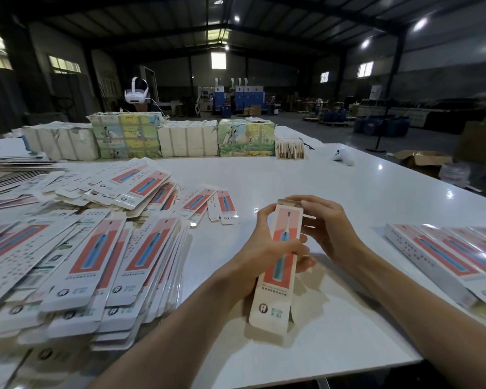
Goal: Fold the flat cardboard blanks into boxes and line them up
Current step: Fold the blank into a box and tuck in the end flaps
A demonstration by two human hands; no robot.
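A long white box [275, 279] printed with a blue toothbrush on a red panel is held above the white table [334, 186], its far end open. My left hand [267, 248] grips its middle, fingers wrapped around it. At the far end, my right hand [326, 228] holds the box with fingers curled over the top flaps. A big pile of flat blanks [101, 265] of the same print covers the table's left side. Folded boxes [446, 262] lie side by side in a row at the right edge.
Wrapped bundles of stock [157, 136] stand in a line along the table's far side. Behind them a person wears a white headset [136, 92]. A white controller [344, 157] lies at the far right. An open carton [421, 158] sits on the floor beyond the table.
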